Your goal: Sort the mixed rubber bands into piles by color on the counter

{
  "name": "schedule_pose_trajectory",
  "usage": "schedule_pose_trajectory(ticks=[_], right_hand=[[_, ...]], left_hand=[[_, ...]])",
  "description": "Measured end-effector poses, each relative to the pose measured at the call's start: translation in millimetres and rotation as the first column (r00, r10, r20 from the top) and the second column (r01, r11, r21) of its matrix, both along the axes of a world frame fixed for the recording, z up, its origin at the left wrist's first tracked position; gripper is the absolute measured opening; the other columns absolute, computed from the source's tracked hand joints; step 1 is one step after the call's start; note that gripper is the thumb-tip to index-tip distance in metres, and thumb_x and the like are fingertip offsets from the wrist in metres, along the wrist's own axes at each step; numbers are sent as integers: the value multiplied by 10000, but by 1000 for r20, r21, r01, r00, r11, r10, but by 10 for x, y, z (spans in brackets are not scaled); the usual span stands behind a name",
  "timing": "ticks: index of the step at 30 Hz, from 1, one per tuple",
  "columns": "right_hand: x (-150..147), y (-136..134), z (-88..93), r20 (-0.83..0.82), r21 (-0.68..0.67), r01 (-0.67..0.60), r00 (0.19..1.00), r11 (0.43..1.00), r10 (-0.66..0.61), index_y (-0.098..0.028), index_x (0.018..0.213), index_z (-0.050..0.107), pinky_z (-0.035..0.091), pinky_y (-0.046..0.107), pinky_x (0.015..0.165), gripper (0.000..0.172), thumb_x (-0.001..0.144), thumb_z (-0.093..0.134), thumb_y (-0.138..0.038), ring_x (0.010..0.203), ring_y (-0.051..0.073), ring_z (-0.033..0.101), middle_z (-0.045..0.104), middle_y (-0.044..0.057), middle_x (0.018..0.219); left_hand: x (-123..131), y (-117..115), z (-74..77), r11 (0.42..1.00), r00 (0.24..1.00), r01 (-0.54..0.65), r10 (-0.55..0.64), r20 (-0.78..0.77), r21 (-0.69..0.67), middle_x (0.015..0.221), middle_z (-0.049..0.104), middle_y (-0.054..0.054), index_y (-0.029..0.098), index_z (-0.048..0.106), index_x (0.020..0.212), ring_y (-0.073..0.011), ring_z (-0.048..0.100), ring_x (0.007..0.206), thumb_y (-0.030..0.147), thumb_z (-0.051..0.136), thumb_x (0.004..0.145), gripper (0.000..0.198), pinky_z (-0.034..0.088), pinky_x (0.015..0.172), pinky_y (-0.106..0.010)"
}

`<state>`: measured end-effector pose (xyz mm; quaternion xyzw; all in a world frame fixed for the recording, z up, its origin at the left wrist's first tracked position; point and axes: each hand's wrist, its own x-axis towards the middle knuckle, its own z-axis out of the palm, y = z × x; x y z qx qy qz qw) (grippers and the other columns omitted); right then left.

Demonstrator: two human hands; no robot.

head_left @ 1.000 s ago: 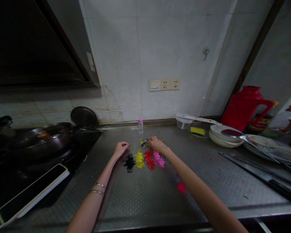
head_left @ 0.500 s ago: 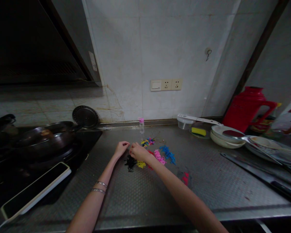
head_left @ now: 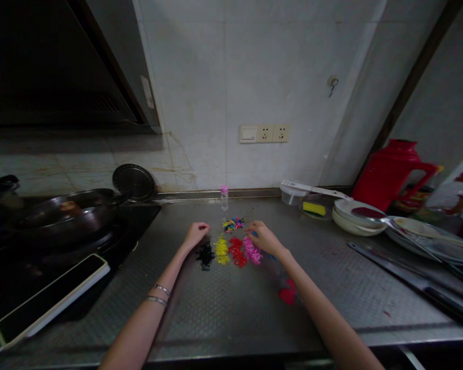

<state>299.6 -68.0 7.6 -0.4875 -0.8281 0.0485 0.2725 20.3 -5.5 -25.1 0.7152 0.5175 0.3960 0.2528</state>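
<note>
Small loops that look like rubber bands lie on the metal counter in piles by colour: black [head_left: 205, 256], yellow [head_left: 221, 250], red [head_left: 237, 252] and pink [head_left: 252, 251]. Behind these sits a mixed-colour pile [head_left: 233, 224]. My left hand [head_left: 196, 234] is just above the black pile, its fingers curled in a pinch; what they hold is too small to make out. Over the pink pile's right side, my right hand [head_left: 265, 238] has its fingertips drawn together, any contents hidden. It mostly covers the blue pile [head_left: 271, 256].
A clear bottle with a pink cap [head_left: 224, 198] stands near the wall. A phone [head_left: 54, 298] and a wok [head_left: 69, 213] are left. On the right are a yellow sponge [head_left: 314, 208], bowls [head_left: 357, 223], a long knife [head_left: 393, 270] and a red flask [head_left: 393, 172]. A red-marked clear bag [head_left: 287, 293] lies by my right forearm.
My right hand has moved right, away from my left hand, to the pink and blue piles. The yellow and red piles are now uncovered. My left hand has barely moved.
</note>
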Motion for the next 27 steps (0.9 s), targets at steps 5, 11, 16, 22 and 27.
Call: schedule_pose_trajectory(ticks=[5,11,16,22,27], right_hand=[[249,-17,-64,-37,-17,114,993,993,-114,-180,924,622,349,261,862,221,813,434,-207,1015,162,459,572,64,959],[186,-82,-32,17,-59,150,989,987,-149,-185,955,612,339,254,871,244,825,406,-204,1043,159,443,566,56,998],[166,-119,8,80,-89,166,984,982,-159,-182,974,610,348,252,852,258,830,397,-210,1023,162,448,560,67,1010],[181,-118,-2,84,-55,171,982,984,-166,-182,948,615,344,240,849,250,836,396,-225,994,156,455,571,61,981],[173,-140,21,97,-43,168,982,985,-163,-185,954,614,361,231,817,253,840,396,-242,984,158,458,568,62,989]], left_hand=[[247,51,36,997,992,73,-74,-97,-13,745,683,-63,116,685,765,-163,593,689,246,517,673,232,437,653,-245],[527,69,224,978,934,199,-171,-314,56,758,668,-55,138,693,786,-156,564,684,274,546,686,224,408,647,-234],[672,63,238,971,885,232,-185,-428,61,757,645,-49,165,695,729,-154,545,673,318,616,644,192,389,614,-216],[690,109,163,969,864,240,-185,-467,61,751,637,-44,176,696,729,-155,546,685,295,595,671,166,382,623,-215],[626,158,162,961,870,259,-189,-455,95,740,639,-58,158,700,761,-155,544,675,297,556,712,206,387,636,-228]])
